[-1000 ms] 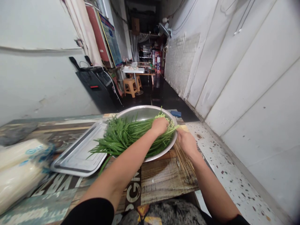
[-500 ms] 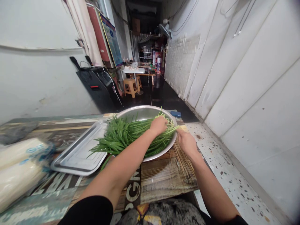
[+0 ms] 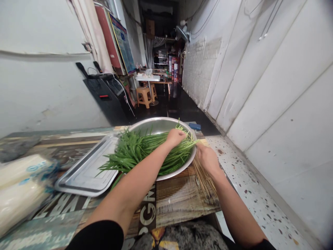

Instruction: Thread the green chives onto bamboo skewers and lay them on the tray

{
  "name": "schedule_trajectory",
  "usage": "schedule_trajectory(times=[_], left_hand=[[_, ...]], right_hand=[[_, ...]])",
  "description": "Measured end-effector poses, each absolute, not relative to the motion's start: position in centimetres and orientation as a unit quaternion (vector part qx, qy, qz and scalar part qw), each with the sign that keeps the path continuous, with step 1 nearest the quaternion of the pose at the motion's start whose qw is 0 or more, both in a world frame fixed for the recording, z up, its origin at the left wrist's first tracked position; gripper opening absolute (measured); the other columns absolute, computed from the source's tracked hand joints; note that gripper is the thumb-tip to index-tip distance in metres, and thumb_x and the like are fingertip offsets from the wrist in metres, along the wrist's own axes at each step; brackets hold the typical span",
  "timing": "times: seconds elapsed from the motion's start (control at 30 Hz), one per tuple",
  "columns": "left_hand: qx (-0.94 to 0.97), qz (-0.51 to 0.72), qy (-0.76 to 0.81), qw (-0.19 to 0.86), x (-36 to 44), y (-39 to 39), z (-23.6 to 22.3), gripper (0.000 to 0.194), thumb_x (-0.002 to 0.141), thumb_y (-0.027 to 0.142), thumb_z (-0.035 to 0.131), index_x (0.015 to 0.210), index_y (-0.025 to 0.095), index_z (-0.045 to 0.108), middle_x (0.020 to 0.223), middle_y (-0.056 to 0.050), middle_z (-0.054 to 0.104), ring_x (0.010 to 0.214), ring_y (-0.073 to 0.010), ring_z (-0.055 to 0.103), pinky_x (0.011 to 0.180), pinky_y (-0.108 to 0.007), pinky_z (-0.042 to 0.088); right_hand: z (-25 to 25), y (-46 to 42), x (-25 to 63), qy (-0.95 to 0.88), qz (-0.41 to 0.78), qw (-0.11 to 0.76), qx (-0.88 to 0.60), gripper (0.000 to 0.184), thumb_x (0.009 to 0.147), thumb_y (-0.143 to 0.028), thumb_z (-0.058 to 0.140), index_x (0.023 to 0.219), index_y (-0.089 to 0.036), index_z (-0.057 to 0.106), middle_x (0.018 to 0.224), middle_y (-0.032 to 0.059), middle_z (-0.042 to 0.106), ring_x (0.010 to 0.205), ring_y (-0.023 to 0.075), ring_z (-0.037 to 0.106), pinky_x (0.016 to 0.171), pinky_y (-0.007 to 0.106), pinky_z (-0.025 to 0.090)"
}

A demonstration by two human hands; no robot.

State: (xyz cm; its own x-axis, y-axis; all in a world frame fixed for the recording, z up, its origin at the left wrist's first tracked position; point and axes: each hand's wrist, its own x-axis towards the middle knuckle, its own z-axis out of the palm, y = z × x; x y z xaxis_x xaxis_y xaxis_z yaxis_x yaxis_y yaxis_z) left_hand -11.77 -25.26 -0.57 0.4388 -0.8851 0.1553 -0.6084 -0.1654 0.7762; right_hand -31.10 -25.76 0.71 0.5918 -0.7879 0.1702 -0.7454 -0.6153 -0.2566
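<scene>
Both hands at pale ends of green stalks [image 3: 145, 149] in metal bowl [image 3: 158, 120].
Left hand [image 3: 175, 137] inside bowl over stalks, grip unclear; right hand [image 3: 207, 158] at bowl's right rim, fingers closed on stalk ends. Tray [image 3: 90, 170] left of bowl, thin sticks [image 3: 205, 180] near its right side, on counter [image 3: 182, 205].

Between our left arm [image 3: 137, 184] and right arm [image 3: 231, 198], we have open room over the near table [image 3: 182, 205]. Leftward, the greens [image 3: 130, 149] hang over the tray [image 3: 88, 170] and obstruct us; at right, the sticks [image 3: 204, 180] lie close beside the bowl [image 3: 156, 126].
</scene>
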Motion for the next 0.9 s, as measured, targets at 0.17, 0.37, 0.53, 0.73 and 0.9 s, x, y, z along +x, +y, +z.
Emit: schedule_trajectory(times=[0.17,0.37,0.53,0.73,0.9], left_hand=[[0.744,-0.165,-0.499,0.412,-11.86,-25.3,-0.57,0.016,0.075,0.025,0.066,0.082,0.016,0.078,0.086,-0.005,0.076,0.083,-0.0197,0.069,0.077,-0.025,0.05],[0.747,-0.159,-0.495,0.415,-12.16,-24.97,0.07,0.016,0.075,0.023,0.066,0.084,0.017,0.079,0.089,-0.005,0.077,0.086,-0.0202,0.069,0.078,-0.026,0.05],[0.753,-0.148,-0.492,0.411,-12.15,-25.01,0.04,0.016,0.076,0.021,0.065,0.084,0.018,0.079,0.09,-0.004,0.077,0.085,-0.0197,0.069,0.079,-0.025,0.05],[0.745,-0.15,-0.501,0.415,-12.1,-25.05,-0.18,0.016,0.075,0.021,0.066,0.084,0.018,0.079,0.089,-0.004,0.077,0.085,-0.0195,0.069,0.078,-0.025,0.05],[0.743,-0.15,-0.502,0.416,-12.04,-25.09,-0.2,0.017,0.076,0.021,0.066,0.085,0.018,0.079,0.09,-0.004,0.077,0.086,-0.0203,0.069,0.078,-0.026,0.051]], right_hand=[[0.68,-25.87,-31.06,0.43,-0.129,0.072,-0.891,0.042,0.096,-0.022,0.033,0.126,-0.026,0.062,0.097,0.0081,0.074,0.086,0.0212,0.067,0.072,0.026,0.041],[0.77,-25.76,-31.07,0.432,-0.128,0.077,-0.889,0.042,0.096,-0.022,0.033,0.125,-0.025,0.063,0.097,0.0082,0.074,0.087,0.0207,0.067,0.074,0.026,0.041],[0.77,-25.73,-31.06,0.437,-0.123,0.074,-0.888,0.043,0.096,-0.023,0.033,0.128,-0.026,0.061,0.097,0.0084,0.074,0.086,0.0211,0.067,0.074,0.027,0.042],[0.73,-25.84,-31.05,0.432,-0.124,0.07,-0.89,0.042,0.096,-0.023,0.033,0.127,-0.025,0.062,0.098,0.0085,0.074,0.086,0.0215,0.067,0.073,0.027,0.042],[0.7,-25.81,-31.1,0.426,-0.13,0.073,-0.893,0.042,0.096,-0.022,0.033,0.127,-0.026,0.062,0.1,0.0083,0.074,0.087,0.0211,0.067,0.073,0.027,0.041]])
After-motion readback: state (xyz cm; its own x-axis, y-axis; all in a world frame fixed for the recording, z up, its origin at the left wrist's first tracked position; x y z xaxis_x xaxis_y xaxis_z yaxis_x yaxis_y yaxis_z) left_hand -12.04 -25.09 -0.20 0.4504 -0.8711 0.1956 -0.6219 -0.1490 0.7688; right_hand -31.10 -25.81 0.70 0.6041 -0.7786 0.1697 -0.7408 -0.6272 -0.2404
